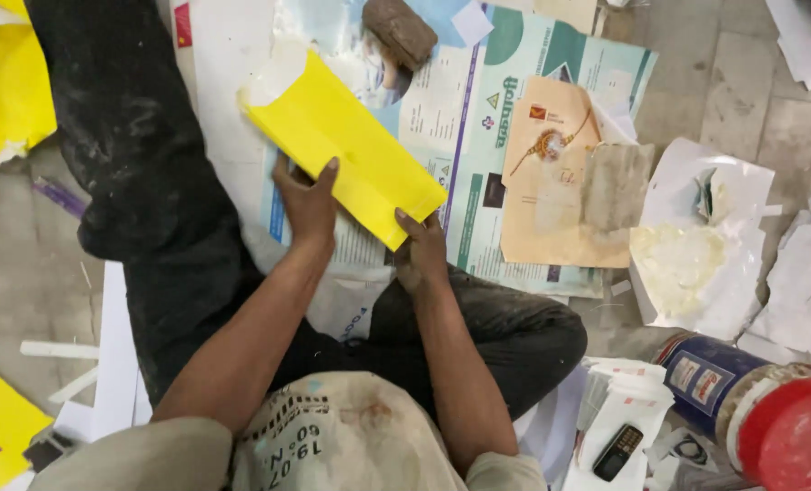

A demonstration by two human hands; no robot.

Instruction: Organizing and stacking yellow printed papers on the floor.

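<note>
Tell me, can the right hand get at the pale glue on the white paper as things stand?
Probably yes: the right hand holds the yellow envelope, but nothing blocks the glue.

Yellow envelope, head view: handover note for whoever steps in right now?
Left hand: grips the yellow envelope at its near long edge, thumb on top.
Right hand: pinches the envelope's near corner.
Envelope is held over printed sheets on the floor, flap end away from the person.
Right of it: a tan envelope, a white sheet with pale paste.
Done or left: cannot tell from this view.
</note>
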